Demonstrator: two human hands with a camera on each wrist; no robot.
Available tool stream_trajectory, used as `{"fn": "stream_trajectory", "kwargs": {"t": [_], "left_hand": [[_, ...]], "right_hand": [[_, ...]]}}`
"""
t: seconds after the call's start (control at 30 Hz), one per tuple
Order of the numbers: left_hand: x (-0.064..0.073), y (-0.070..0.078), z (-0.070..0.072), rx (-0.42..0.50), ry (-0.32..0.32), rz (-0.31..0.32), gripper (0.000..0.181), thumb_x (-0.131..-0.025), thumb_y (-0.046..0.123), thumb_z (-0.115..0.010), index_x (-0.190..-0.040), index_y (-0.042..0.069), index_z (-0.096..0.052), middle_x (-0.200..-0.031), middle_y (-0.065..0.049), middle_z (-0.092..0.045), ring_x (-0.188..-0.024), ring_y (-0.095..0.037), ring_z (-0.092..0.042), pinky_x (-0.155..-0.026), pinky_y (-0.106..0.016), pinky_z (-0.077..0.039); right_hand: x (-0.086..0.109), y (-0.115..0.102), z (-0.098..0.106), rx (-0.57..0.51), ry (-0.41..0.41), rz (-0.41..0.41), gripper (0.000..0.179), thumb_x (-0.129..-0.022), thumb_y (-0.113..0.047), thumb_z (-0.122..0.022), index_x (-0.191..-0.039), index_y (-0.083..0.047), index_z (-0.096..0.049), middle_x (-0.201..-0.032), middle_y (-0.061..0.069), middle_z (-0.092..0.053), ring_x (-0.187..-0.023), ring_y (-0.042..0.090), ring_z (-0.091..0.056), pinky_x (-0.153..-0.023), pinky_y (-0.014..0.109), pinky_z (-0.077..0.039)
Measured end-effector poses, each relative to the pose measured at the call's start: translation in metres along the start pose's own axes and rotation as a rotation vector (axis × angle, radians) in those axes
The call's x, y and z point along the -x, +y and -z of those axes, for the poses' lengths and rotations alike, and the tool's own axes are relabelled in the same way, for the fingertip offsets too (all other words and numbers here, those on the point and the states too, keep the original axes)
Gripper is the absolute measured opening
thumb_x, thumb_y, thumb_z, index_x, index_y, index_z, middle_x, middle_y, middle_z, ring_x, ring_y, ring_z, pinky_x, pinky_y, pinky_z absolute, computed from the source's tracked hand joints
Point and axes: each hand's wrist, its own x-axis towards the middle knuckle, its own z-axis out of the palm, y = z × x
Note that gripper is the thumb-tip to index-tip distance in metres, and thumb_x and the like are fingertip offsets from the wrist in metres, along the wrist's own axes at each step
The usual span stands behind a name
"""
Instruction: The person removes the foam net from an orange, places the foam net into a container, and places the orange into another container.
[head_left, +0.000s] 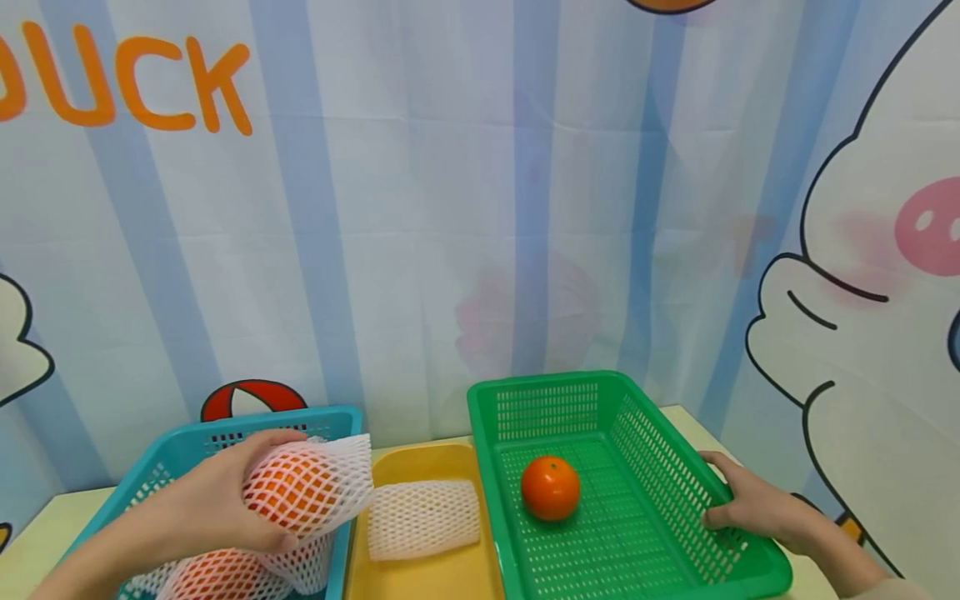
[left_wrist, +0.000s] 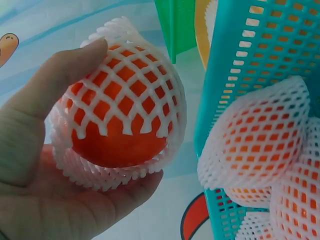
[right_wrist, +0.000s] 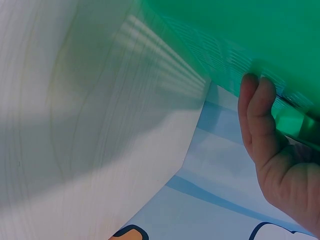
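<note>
In the head view my left hand [head_left: 213, 496] grips a round orange [head_left: 292, 492] in a white foam net sleeve, above the blue basket. The left wrist view shows thumb and fingers round the sleeved fruit, its bare end out of the sleeve's cut edge. Inside the blue basket [head_left: 347, 412] lie more oranges in foam nets [left_wrist: 260, 140]. My right hand [head_left: 757, 504] holds the right wall of the green basket [head_left: 480, 467]; from below, its fingers [right_wrist: 262, 115] lie against the outside. One bare orange [head_left: 551, 488] sits in the green basket.
Between the two baskets stands a yellow tray [head_left: 427, 575] with an empty foam net sleeve [head_left: 423, 521] in it. The pale wooden table [head_left: 67, 521] ends at a printed curtain [head_left: 420, 250] close behind the baskets.
</note>
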Motion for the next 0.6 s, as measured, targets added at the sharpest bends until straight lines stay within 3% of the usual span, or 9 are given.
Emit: {"fn": "stream_trajectory", "kwargs": {"t": [0.17,0.23,0.6], "left_hand": [[-0.004,0.006,-0.005,0.026,-0.013,0.014,0.090,-0.064,0.015,-0.079,-0.139,0.007,-0.030,-0.118,-0.015,-0.051,-0.087,-0.025,-0.055,-0.064,-0.037,-0.050],[-0.006,0.009,-0.006,0.032,-0.010,0.029,0.092,-0.064,0.016,-0.080,-0.140,0.009,-0.028,-0.118,-0.015,-0.051,-0.086,-0.024,-0.056,-0.065,-0.037,-0.050],[-0.013,0.021,-0.013,0.116,-0.019,0.000,0.084,-0.068,0.017,-0.080,-0.134,0.012,-0.030,-0.116,-0.015,-0.052,-0.084,-0.025,-0.059,-0.067,-0.038,-0.050]], "right_hand": [[0.011,-0.018,-0.015,-0.040,0.087,-0.013,0.093,-0.080,-0.001,-0.063,-0.144,0.001,0.005,-0.110,0.025,-0.049,-0.085,0.034,-0.062,-0.068,0.048,-0.051],[0.014,-0.023,-0.017,-0.030,0.069,-0.001,0.091,-0.081,-0.001,-0.062,-0.145,-0.003,0.002,-0.109,0.023,-0.050,-0.086,0.033,-0.062,-0.069,0.047,-0.051],[0.028,-0.048,-0.034,0.005,0.119,-0.018,0.087,-0.080,0.007,-0.057,-0.141,0.009,0.005,-0.107,0.024,-0.051,-0.085,0.034,-0.062,-0.069,0.047,-0.051]]}}
